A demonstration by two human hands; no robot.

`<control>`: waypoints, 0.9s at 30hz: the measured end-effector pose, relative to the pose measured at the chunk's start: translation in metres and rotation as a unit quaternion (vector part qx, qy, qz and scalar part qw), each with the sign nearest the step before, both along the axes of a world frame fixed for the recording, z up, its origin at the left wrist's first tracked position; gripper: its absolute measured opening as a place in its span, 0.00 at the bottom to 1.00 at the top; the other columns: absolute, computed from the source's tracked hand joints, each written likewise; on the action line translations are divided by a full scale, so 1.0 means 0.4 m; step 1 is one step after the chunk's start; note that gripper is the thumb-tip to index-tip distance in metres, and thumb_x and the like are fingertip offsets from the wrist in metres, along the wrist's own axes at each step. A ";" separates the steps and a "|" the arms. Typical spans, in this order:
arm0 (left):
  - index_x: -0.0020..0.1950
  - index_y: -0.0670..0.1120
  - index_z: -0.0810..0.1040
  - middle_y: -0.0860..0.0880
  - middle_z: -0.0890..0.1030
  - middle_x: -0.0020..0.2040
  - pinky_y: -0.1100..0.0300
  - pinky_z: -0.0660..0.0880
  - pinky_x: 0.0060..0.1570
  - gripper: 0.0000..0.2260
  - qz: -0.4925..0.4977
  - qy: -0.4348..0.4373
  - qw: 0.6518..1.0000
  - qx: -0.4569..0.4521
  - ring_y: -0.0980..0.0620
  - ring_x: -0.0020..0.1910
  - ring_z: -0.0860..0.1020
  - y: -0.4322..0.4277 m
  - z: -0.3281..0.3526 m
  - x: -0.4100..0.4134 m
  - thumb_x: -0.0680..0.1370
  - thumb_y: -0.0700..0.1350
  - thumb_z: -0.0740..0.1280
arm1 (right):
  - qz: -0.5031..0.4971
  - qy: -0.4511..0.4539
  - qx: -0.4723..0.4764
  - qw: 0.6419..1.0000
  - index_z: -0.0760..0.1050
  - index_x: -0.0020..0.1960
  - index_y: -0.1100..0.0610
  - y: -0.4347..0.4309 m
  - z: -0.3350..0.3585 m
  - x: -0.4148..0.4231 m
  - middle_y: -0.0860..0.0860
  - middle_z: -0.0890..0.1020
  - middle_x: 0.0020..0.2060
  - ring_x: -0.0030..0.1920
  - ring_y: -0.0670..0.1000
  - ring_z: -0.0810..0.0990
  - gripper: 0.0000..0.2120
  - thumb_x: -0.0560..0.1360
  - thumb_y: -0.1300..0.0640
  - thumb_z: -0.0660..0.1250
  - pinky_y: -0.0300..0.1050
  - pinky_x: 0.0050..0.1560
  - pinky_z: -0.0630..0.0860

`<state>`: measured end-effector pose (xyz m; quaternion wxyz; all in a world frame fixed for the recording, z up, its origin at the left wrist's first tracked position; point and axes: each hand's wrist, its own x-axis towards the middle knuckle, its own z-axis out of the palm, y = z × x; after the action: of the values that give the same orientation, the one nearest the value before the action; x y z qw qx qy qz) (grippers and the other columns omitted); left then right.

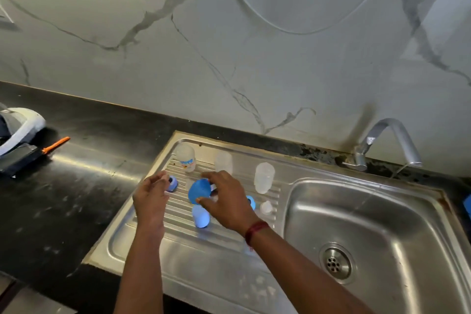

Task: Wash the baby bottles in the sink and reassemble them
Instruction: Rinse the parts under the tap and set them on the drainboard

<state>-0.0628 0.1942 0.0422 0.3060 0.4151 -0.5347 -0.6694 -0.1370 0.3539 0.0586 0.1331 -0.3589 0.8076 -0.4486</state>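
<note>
Stainless steel drainboard (142, 245) to the left of the basin (382, 211) carries every bottle part. Your right hand (224, 201), with a red thread (254, 231) round its wrist, pinches a blue dome cap (199, 190) between thumb and fingertips, tilted over the ribs. Your left hand (150, 199) has its fingers loosely curled, the tips at a blue screw ring (172, 183); whether they grip it or only touch it cannot be told. A second blue cap (200, 215) lies on the ribs just nearer you than the held one. A second blue ring (251, 202) shows behind your right hand, near a clear teat (266, 207). Along the far side stand a printed bottle (186, 158), a middle bottle (223, 162) and a third bottle (264, 177), all clear and set apart. The tap (392, 135) runs a thin stream toward the basin. On the black worktop (76, 186) to your left lies an orange-handled tool (56, 144), well apart from the sink
</note>
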 end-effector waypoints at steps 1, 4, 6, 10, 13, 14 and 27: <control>0.50 0.48 0.82 0.47 0.83 0.47 0.54 0.74 0.50 0.05 0.007 -0.001 1.000 0.005 0.49 0.49 0.79 -0.024 -0.008 0.005 0.78 0.40 0.70 | 0.019 0.013 0.019 1.000 0.74 0.66 0.54 -0.030 -0.010 -0.001 0.53 0.77 0.58 0.55 0.52 0.78 0.23 0.72 0.55 0.74 0.46 0.58 0.76; 0.54 0.47 0.81 0.50 0.82 0.44 0.57 0.73 0.45 0.06 0.023 -0.001 0.999 0.024 0.53 0.45 0.78 -0.078 -0.025 0.015 0.79 0.40 0.69 | 0.049 0.048 0.078 0.995 0.75 0.65 0.56 -0.109 -0.035 -0.002 0.55 0.79 0.59 0.57 0.56 0.77 0.22 0.72 0.56 0.73 0.53 0.58 0.74; 0.51 0.49 0.81 0.50 0.82 0.44 0.58 0.73 0.43 0.04 0.028 0.000 0.999 0.036 0.54 0.44 0.78 -0.108 -0.038 0.023 0.78 0.41 0.70 | 0.055 0.073 0.112 0.989 0.76 0.64 0.56 -0.158 -0.049 0.002 0.56 0.79 0.57 0.56 0.58 0.78 0.22 0.72 0.55 0.72 0.54 0.57 0.73; 0.51 0.49 0.81 0.51 0.83 0.43 0.58 0.73 0.42 0.04 0.048 -0.014 0.998 0.041 0.53 0.44 0.80 -0.153 -0.057 0.032 0.78 0.41 0.70 | 0.081 0.145 0.185 0.969 0.75 0.62 0.58 -0.239 -0.071 0.015 0.58 0.81 0.53 0.54 0.59 0.78 0.17 0.75 0.58 0.69 0.54 0.61 0.66; 0.56 0.46 0.80 0.51 0.82 0.44 0.58 0.74 0.42 0.06 0.061 -0.025 0.997 0.043 0.53 0.45 0.80 -0.177 -0.067 0.040 0.80 0.40 0.68 | 0.092 0.187 0.243 0.947 0.75 0.58 0.59 -0.293 -0.098 0.031 0.58 0.82 0.49 0.50 0.61 0.79 0.12 0.75 0.61 0.66 0.59 0.66 0.63; 0.57 0.45 0.79 0.50 0.82 0.45 0.57 0.75 0.43 0.07 0.065 -0.026 0.997 0.044 0.53 0.46 0.80 -0.182 -0.070 0.044 0.80 0.40 0.67 | 0.093 0.197 0.259 0.941 0.75 0.57 0.59 -0.307 -0.108 0.034 0.58 0.82 0.47 0.49 0.61 0.79 0.11 0.75 0.63 0.65 0.61 0.67 0.63; 0.55 0.49 0.80 0.48 0.84 0.51 0.47 0.76 0.58 0.06 0.073 -0.049 0.995 0.045 0.48 0.56 0.81 -0.197 -0.092 0.080 0.80 0.42 0.68 | 0.087 0.220 0.299 0.924 0.74 0.58 0.59 -0.383 -0.166 0.062 0.59 0.83 0.49 0.50 0.61 0.81 0.12 0.77 0.58 0.68 0.63 0.67 0.68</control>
<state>-0.0309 0.1156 0.0054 0.3087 0.4987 -0.4862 -0.6478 -0.1121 0.2007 -0.0078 0.0919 -0.4610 0.8788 -0.0824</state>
